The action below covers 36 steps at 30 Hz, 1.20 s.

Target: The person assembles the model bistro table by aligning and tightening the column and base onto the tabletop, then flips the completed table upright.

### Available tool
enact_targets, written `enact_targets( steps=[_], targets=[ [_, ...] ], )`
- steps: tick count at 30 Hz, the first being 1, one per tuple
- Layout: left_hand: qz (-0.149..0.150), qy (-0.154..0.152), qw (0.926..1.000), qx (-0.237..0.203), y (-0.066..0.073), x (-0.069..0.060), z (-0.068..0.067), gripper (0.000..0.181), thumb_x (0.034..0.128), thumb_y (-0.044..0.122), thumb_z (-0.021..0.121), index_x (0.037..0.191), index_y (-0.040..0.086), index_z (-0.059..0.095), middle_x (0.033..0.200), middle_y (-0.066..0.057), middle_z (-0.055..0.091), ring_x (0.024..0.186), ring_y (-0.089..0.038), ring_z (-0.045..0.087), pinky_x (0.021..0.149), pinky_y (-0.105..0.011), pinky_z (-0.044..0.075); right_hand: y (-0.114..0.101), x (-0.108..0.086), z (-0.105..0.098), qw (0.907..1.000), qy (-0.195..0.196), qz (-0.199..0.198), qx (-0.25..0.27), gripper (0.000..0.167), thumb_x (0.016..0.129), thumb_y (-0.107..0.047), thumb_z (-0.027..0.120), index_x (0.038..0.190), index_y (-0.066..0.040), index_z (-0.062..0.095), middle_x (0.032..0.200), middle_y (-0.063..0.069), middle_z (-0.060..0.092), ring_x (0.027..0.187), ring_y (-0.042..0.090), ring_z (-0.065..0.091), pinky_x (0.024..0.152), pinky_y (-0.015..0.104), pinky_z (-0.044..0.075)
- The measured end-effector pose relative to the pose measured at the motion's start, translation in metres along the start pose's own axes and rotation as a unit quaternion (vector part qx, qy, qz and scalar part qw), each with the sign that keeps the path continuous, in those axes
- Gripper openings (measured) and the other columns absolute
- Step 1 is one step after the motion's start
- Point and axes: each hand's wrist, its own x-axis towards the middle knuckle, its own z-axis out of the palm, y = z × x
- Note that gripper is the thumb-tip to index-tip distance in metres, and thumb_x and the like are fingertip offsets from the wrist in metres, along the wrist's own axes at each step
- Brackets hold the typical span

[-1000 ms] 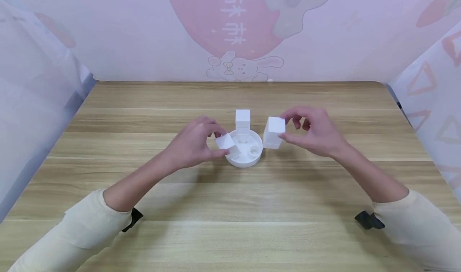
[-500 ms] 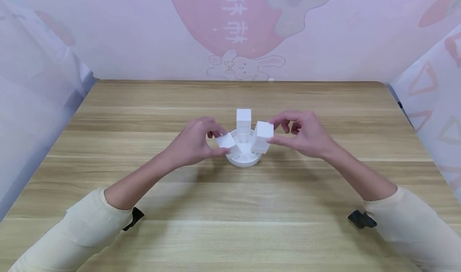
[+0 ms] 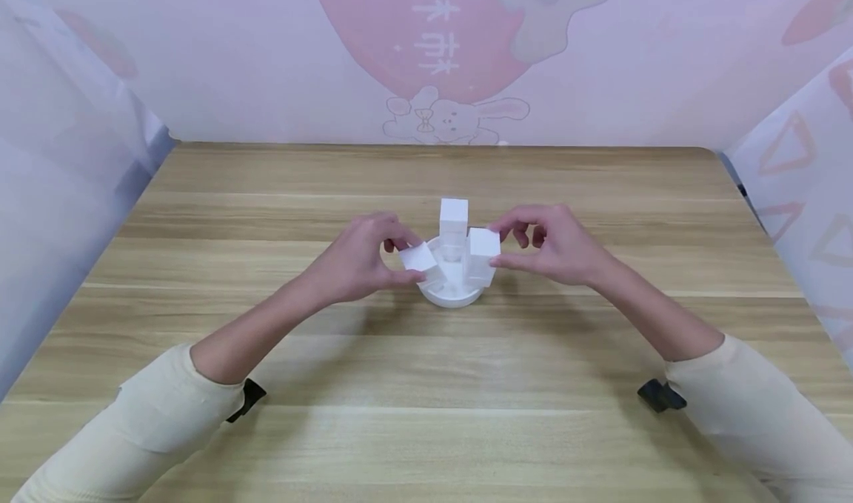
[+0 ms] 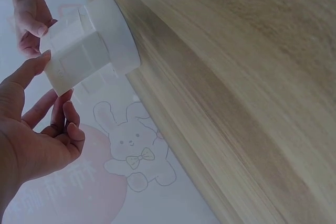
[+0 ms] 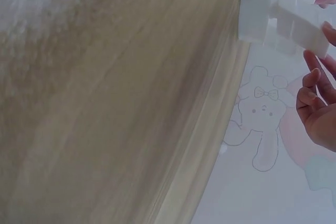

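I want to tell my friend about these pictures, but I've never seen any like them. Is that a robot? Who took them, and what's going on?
No robot here: those are a person's own two bare hands. The wide picture comes from a camera worn on the head, looking down. The two tilted ones come from cameras worn on the wrists, one on each.

On the wooden table sits a round white dish. The left hand pinches one white block, and the right hand pinches another block. A third block stands at the back of the dish, with no hand on it. Behind everything is a wall with a bunny drawing.
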Motion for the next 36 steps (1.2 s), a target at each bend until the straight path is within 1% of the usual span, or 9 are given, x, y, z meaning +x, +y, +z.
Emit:
enact_targets(
  steps=[11, 13, 18, 20, 25, 28, 30, 32, 36],
  targets=[
    [-0.001, -0.001, 1.0, 0.002, 0.001, 0.002, -0.001, 0.036, 0.0736, 0.015, 0.094, 0.102, 0.0, 0.079, 0.088, -0.005, 0.068, 0.086, -0.023, 0.062, 0.079, -0.035, 0.049, 0.003, 0.001, 0.004, 0.9995, 0.016, 0.015, -0.024, 0.031, 0.073, -0.015, 0.096, 0.092, -0.006, 0.073, 0.075, 0.012, 0.059, 0.073, 0.036, 0.051, 0.061, 0.029, 0.038],
    [0.0, -0.002, 1.0, 0.0, 0.001, 0.003, -0.001, 0.035, 0.0737, 0.015, 0.094, 0.102, 0.0, 0.079, 0.088, -0.005, 0.068, 0.086, -0.023, 0.062, 0.08, -0.036, 0.049, 0.004, 0.001, 0.003, 0.9997, 0.009, 0.009, -0.021, 0.035, 0.072, -0.016, 0.096, 0.096, -0.006, 0.072, 0.078, 0.012, 0.061, 0.073, 0.035, 0.052, 0.061, 0.029, 0.038],
    [0.0, -0.004, 1.0, -0.003, 0.001, 0.002, -0.001, 0.035, 0.074, 0.015, 0.094, 0.102, 0.0, 0.079, 0.087, -0.004, 0.068, 0.085, -0.022, 0.062, 0.08, -0.035, 0.05, 0.008, 0.003, 0.0, 0.9987, -0.037, -0.035, 0.004, 0.047, 0.08, -0.008, 0.089, 0.123, -0.005, 0.072, 0.089, 0.005, 0.066, 0.075, 0.024, 0.052, 0.058, 0.029, 0.038],
    [-0.003, -0.006, 1.0, -0.004, 0.0, 0.002, -0.002, 0.035, 0.0742, 0.015, 0.094, 0.102, 0.001, 0.079, 0.087, -0.004, 0.067, 0.086, -0.022, 0.062, 0.08, -0.035, 0.05, 0.011, 0.004, -0.001, 0.9975, -0.046, -0.054, 0.009, 0.044, 0.083, -0.005, 0.086, 0.125, -0.006, 0.072, 0.089, 0.002, 0.064, 0.075, 0.021, 0.051, 0.057, 0.03, 0.038],
    [-0.014, -0.015, 0.9998, -0.006, -0.001, 0.002, -0.003, 0.037, 0.0741, 0.015, 0.094, 0.104, 0.0, 0.078, 0.088, -0.005, 0.067, 0.087, -0.023, 0.062, 0.08, -0.036, 0.049, 0.011, 0.007, 0.0, 0.9972, -0.023, -0.07, -0.005, 0.032, 0.077, -0.006, 0.091, 0.103, -0.007, 0.073, 0.084, 0.002, 0.06, 0.072, 0.026, 0.051, 0.058, 0.03, 0.04],
    [-0.017, -0.02, 0.9996, -0.01, -0.002, 0.003, -0.003, 0.036, 0.0745, 0.014, 0.094, 0.104, 0.0, 0.078, 0.089, -0.005, 0.067, 0.087, -0.023, 0.062, 0.08, -0.036, 0.049, 0.007, 0.008, 0.001, 0.9973, -0.014, -0.07, -0.015, 0.035, 0.071, -0.01, 0.096, 0.092, -0.009, 0.069, 0.086, 0.004, 0.061, 0.07, 0.026, 0.05, 0.059, 0.033, 0.042],
    [-0.019, -0.023, 0.9995, -0.01, -0.002, 0.004, -0.004, 0.036, 0.0746, 0.014, 0.094, 0.104, 0.0, 0.078, 0.089, -0.005, 0.067, 0.087, -0.024, 0.062, 0.08, -0.036, 0.049, 0.005, 0.007, 0.001, 0.9971, -0.016, -0.07, -0.025, 0.038, 0.069, -0.013, 0.098, 0.091, -0.01, 0.067, 0.091, 0.002, 0.062, 0.071, 0.023, 0.051, 0.061, 0.034, 0.043],
    [-0.019, -0.027, 0.9994, -0.009, -0.003, 0.004, -0.004, 0.036, 0.0749, 0.015, 0.093, 0.104, 0.0, 0.078, 0.089, -0.005, 0.068, 0.087, -0.024, 0.061, 0.08, -0.036, 0.049, 0.003, 0.007, 0.0, 0.9971, -0.026, -0.066, -0.028, 0.041, 0.068, -0.015, 0.098, 0.096, -0.008, 0.068, 0.093, 0.003, 0.063, 0.072, 0.023, 0.051, 0.062, 0.033, 0.043],
    [-0.02, -0.032, 0.9993, -0.004, -0.002, 0.006, -0.004, 0.035, 0.0738, 0.015, 0.094, 0.102, 0.001, 0.078, 0.088, -0.005, 0.068, 0.086, -0.024, 0.061, 0.079, -0.036, 0.049, 0.003, 0.006, -0.005, 0.9952, -0.074, -0.062, -0.018, 0.05, 0.075, -0.014, 0.094, 0.119, -0.006, 0.072, 0.099, 0.003, 0.063, 0.075, 0.022, 0.052, 0.059, 0.031, 0.042]
  ],
)
